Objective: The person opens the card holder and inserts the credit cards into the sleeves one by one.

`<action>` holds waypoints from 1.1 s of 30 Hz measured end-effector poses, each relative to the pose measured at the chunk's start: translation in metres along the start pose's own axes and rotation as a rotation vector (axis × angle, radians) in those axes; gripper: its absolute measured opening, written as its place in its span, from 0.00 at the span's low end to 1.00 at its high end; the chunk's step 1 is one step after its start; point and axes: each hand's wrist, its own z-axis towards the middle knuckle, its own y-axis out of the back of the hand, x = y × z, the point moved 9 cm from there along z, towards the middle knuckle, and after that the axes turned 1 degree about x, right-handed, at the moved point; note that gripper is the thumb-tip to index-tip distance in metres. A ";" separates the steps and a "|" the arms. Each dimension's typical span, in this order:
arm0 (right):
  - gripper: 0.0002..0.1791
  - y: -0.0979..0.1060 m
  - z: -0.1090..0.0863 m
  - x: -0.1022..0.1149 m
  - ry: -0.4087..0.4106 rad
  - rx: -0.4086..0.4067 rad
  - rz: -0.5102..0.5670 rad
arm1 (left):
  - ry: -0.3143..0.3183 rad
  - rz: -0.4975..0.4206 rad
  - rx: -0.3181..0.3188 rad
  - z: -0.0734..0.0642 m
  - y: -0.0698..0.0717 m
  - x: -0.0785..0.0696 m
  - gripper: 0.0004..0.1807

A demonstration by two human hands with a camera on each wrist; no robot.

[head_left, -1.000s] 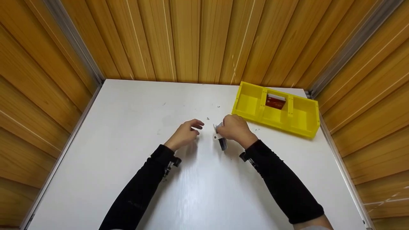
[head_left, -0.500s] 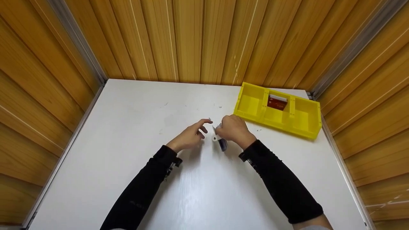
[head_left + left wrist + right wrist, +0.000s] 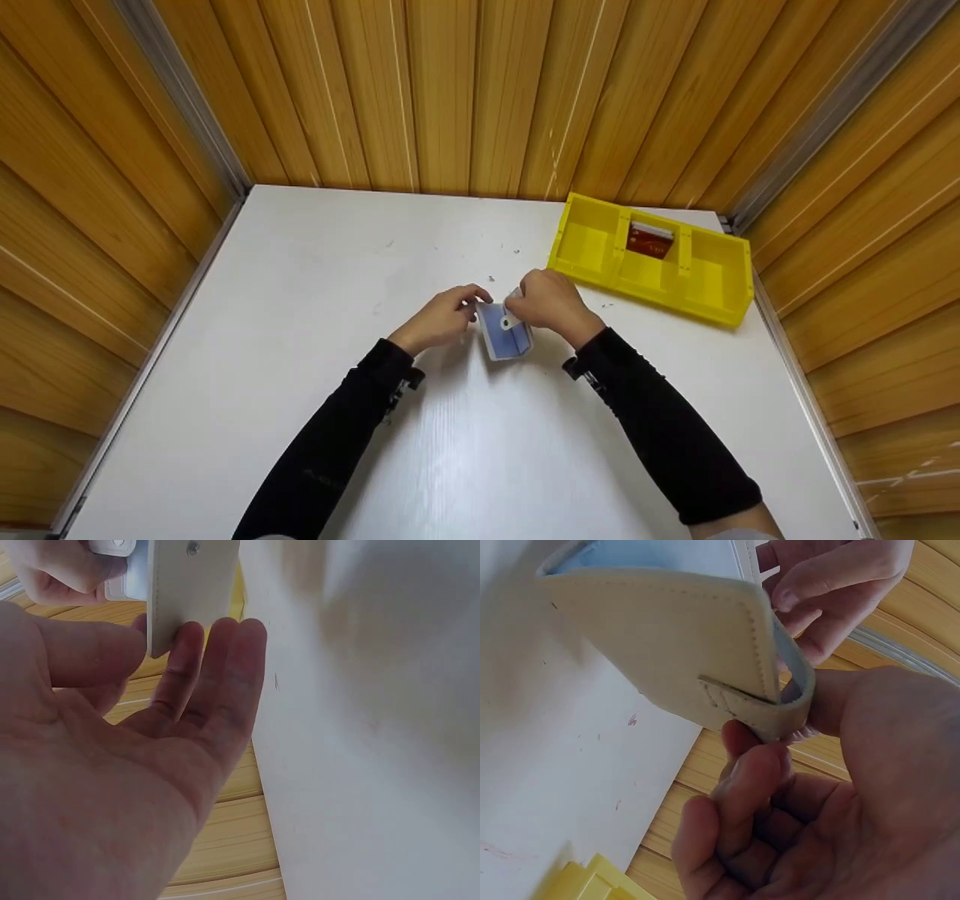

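Note:
A cream card holder [image 3: 498,339] with stitched edges and a pale blue inside stands partly spread between the two hands, over the white table. My left hand [image 3: 444,319] pinches the edge of one cover between thumb and fingers; in the left wrist view this cover [image 3: 196,589] shows a metal snap. My right hand [image 3: 553,301] grips the other side near its snap strap [image 3: 754,709], which loops past the edge in the right wrist view. The strap's round end [image 3: 510,322] points toward the left cover. Part of the card holder is hidden behind the right fingers.
A yellow tray [image 3: 655,296] with three compartments stands at the back right of the white table [image 3: 315,300]. Red and white cards [image 3: 649,241] lean in its middle compartment. Wooden panel walls [image 3: 442,97] close in the back and both sides.
The left hand has moved right and taken hold of the card holder's cover. The card holder has swung from nearly closed to spread, showing its blue inside. The right hand has stayed almost still.

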 end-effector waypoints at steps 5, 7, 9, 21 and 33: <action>0.20 -0.003 0.001 -0.010 -0.040 0.036 0.132 | 0.067 -0.034 -0.081 -0.001 0.008 0.010 0.16; 0.20 -0.003 0.002 -0.014 -0.046 0.043 0.176 | 0.087 -0.057 -0.113 -0.001 0.012 0.014 0.16; 0.21 -0.003 0.001 -0.018 -0.051 0.049 0.214 | 0.111 -0.074 -0.136 -0.002 0.014 0.018 0.16; 0.20 -0.007 -0.003 -0.036 -0.047 0.051 0.353 | 0.210 -0.076 -0.148 -0.002 0.016 0.034 0.12; 0.19 -0.032 0.000 -0.056 -0.060 0.085 0.365 | 0.270 -0.079 -0.139 -0.003 0.010 0.051 0.11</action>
